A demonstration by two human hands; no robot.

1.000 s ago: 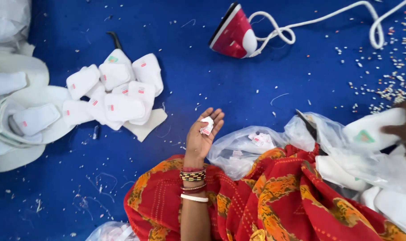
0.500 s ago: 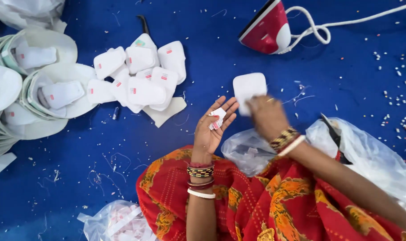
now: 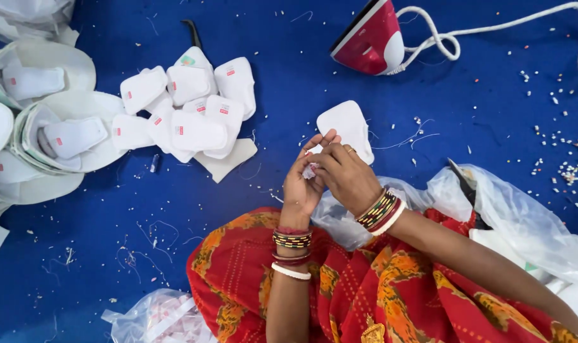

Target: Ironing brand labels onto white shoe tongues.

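Since half a second ago, both hands have met: the right hand (image 3: 345, 173) pinches the white shield-shaped fabric piece (image 3: 347, 127) while the left hand (image 3: 303, 181) grips a small white tag (image 3: 310, 170) against it, over the blue floor cloth (image 3: 301, 82), near the red-and-white iron (image 3: 373, 39), right of the pile of white tagged fabric pieces (image 3: 187, 108)

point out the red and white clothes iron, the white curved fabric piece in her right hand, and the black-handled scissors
red and white clothes iron (image 3: 371, 39), head view, on its red body
white curved fabric piece (image 3: 347, 126), head view, on its flat middle
black-handled scissors (image 3: 465, 184), head view, on the dark blade
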